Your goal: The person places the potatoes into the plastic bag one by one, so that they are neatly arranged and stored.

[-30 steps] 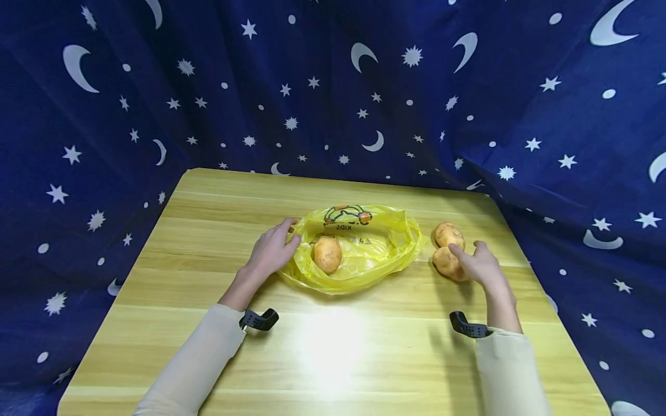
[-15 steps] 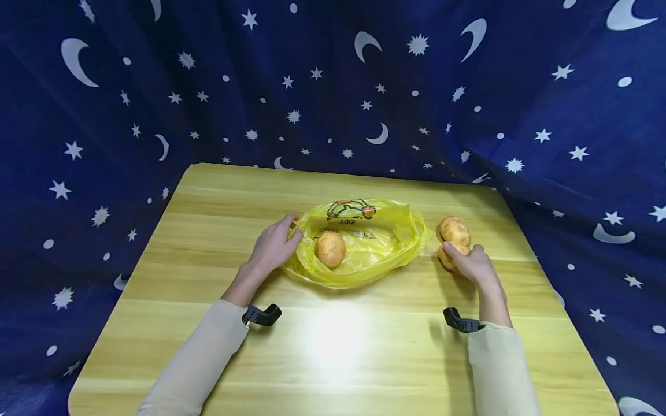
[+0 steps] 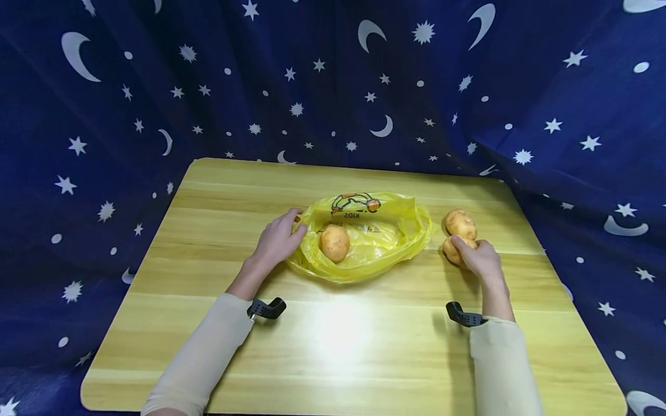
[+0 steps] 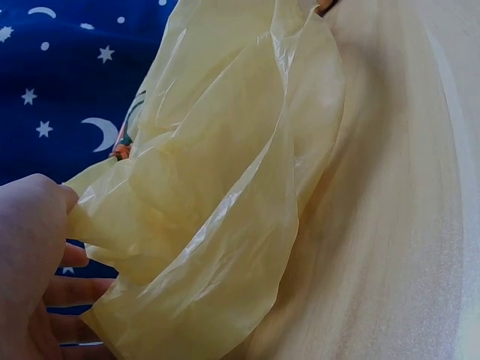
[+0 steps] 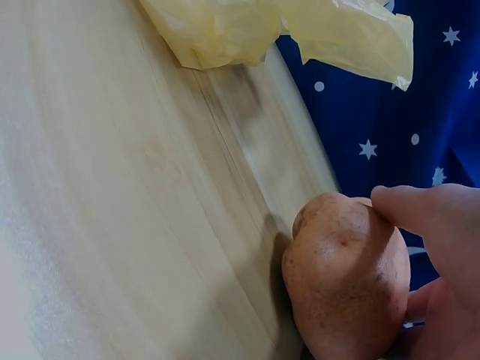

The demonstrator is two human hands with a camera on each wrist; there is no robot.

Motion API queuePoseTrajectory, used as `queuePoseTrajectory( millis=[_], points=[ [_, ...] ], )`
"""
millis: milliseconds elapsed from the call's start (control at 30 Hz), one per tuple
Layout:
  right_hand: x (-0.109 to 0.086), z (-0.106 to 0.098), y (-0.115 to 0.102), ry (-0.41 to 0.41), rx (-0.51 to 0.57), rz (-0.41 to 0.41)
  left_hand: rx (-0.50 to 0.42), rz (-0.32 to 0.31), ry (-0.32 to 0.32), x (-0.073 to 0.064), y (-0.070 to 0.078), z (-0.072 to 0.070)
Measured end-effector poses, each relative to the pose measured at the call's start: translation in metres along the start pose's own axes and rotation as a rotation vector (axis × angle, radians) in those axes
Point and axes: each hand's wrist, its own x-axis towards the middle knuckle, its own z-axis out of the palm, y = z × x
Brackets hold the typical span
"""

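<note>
Potato [image 5: 346,277] at the head view's right, pinched between thumb and fingers of the right hand [image 3: 484,262]; another potato [image 3: 461,224] sits just above. Left of centre, the left hand [image 3: 277,240] pinches the rim of a yellow bag [image 3: 364,270] holding a third potato [image 3: 335,243].

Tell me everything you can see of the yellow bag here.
The bag is thin, crinkled and translucent yellow, apparently plastic. It lies on the wood-grained table, its mouth spread open upward. The far wall carries a black and orange print, with KIDS showing mirrored and smaller marks too tiny to read. One potato sits inside, toward the left end. The left hand has its grip on the left edge.
</note>
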Motion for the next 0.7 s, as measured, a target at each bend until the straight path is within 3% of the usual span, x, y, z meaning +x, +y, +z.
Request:
queuePoseTrajectory(
  millis=[433,700],
  points=[
    [-0.007,-0.01,-0.006,-0.035,0.017,0.038,-0.006,-0.013,-0.003,0.0,0.001,0.001],
    [-0.01,-0.017,-0.016,-0.035,0.028,0.014,0.001,-0.005,0.004,0.0,0.001,0.0]
  ],
)
